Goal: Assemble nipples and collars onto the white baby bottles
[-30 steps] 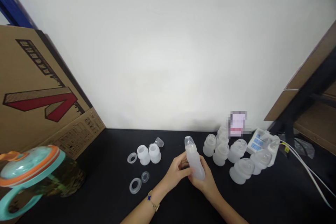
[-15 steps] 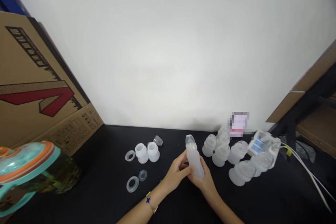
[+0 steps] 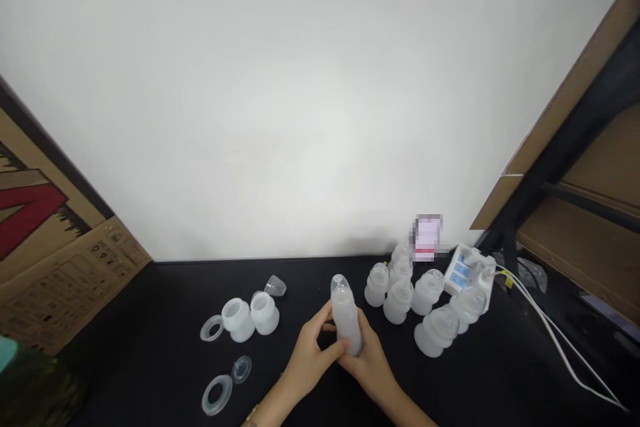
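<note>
A translucent white baby bottle (image 3: pixel 346 317) with a clear cap stands nearly upright between my two hands. My left hand (image 3: pixel 315 350) grips it from the left, the thumb across its lower front. From the right, my right hand (image 3: pixel 367 357) wraps round the bottle's side and base. Left of my hands are two open, capless bottles, a wider one (image 3: pixel 238 320) and a narrower one (image 3: pixel 265 313). Beside them lie a clear cap (image 3: pixel 275 286), two collar rings, one upper (image 3: pixel 212 328) and one lower (image 3: pixel 217 395), and a clear nipple-like piece (image 3: pixel 242 369).
Several capped bottles (image 3: pixel 399 301) stand right of my hands, near a white power strip (image 3: pixel 460 268) with white cables (image 3: pixel 545 320). A blurred pink card-like item (image 3: pixel 427 237) is by the wall. A cardboard box (image 3: pixel 75 287) and a dark jar (image 3: pixel 40 387) flank the left.
The whole view has shifted to the right, so the table things appear farther left. Both hands still hold the bottle, which now looks more upright.
</note>
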Action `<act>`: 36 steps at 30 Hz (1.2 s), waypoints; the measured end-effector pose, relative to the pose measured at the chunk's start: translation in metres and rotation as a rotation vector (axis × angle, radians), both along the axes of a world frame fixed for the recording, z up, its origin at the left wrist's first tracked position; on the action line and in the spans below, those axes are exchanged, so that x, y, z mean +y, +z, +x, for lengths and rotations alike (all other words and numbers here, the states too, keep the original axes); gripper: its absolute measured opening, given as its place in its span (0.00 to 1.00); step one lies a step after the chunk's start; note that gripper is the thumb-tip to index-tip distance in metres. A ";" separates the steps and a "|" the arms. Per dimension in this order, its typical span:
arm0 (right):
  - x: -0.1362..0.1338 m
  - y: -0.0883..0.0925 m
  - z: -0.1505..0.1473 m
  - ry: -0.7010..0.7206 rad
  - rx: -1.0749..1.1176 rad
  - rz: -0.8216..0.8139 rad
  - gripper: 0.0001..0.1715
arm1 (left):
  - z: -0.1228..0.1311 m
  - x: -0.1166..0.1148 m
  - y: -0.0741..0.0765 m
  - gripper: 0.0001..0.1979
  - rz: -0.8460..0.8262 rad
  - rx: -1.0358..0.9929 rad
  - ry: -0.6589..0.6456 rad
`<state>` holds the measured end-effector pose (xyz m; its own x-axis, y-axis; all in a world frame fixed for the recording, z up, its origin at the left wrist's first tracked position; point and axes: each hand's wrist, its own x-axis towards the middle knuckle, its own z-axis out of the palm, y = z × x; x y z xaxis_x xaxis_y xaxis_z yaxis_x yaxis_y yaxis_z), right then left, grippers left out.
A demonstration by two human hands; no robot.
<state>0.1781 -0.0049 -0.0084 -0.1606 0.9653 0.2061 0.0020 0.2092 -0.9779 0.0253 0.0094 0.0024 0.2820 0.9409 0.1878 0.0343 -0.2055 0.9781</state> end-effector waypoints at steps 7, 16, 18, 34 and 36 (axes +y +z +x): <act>0.002 -0.012 0.005 -0.099 -0.167 0.008 0.36 | 0.002 0.002 -0.004 0.29 0.004 0.125 0.076; 0.003 -0.023 0.002 -0.185 -0.150 -0.059 0.36 | 0.003 0.004 -0.011 0.27 0.019 0.154 0.056; 0.003 -0.023 0.002 -0.222 -0.123 -0.053 0.36 | 0.003 0.003 -0.013 0.28 0.050 0.194 0.040; -0.003 -0.041 -0.007 -0.227 0.014 -0.158 0.48 | 0.001 -0.004 -0.023 0.31 0.202 0.432 0.051; -0.001 -0.044 -0.007 -0.215 0.032 -0.162 0.50 | 0.002 -0.004 -0.022 0.32 0.194 0.439 0.049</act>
